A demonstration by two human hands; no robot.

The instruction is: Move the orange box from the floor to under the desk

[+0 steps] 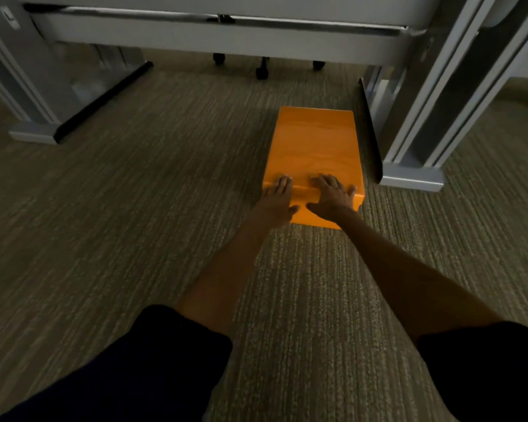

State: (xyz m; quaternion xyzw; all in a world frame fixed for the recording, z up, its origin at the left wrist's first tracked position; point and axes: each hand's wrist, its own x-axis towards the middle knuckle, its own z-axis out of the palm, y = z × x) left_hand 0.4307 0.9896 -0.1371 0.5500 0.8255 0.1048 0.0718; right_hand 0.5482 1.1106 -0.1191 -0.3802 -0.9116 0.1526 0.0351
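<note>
Resting on the striped carpet (pixel 134 208), the orange box (pixel 313 147) lies lengthwise, its far end pointing toward the desk (pixel 226 35) and its near end facing the person. The head view shows it just beside the desk's right leg (pixel 415 153) and the dark panel edge next to that leg, apart from both, roughly level with the front of the desk.

Both arms reach straight forward from dark short sleeves (pixel 165 360). The left hand (pixel 276 202) lies flat on the near left corner of the box, fingers spread over the top edge of the lid, thumb down on the front face. The right hand (pixel 333 197) lies flat on the near right part, fingers splayed across the lid, thumb low against the front face. Neither hand is curled around anything; both are open palms pressed on the box.

Behind the desk, chair casters (pixel 262 71) stand on the carpet. The left desk leg (pixel 37 123) stands well apart from the box.
</note>
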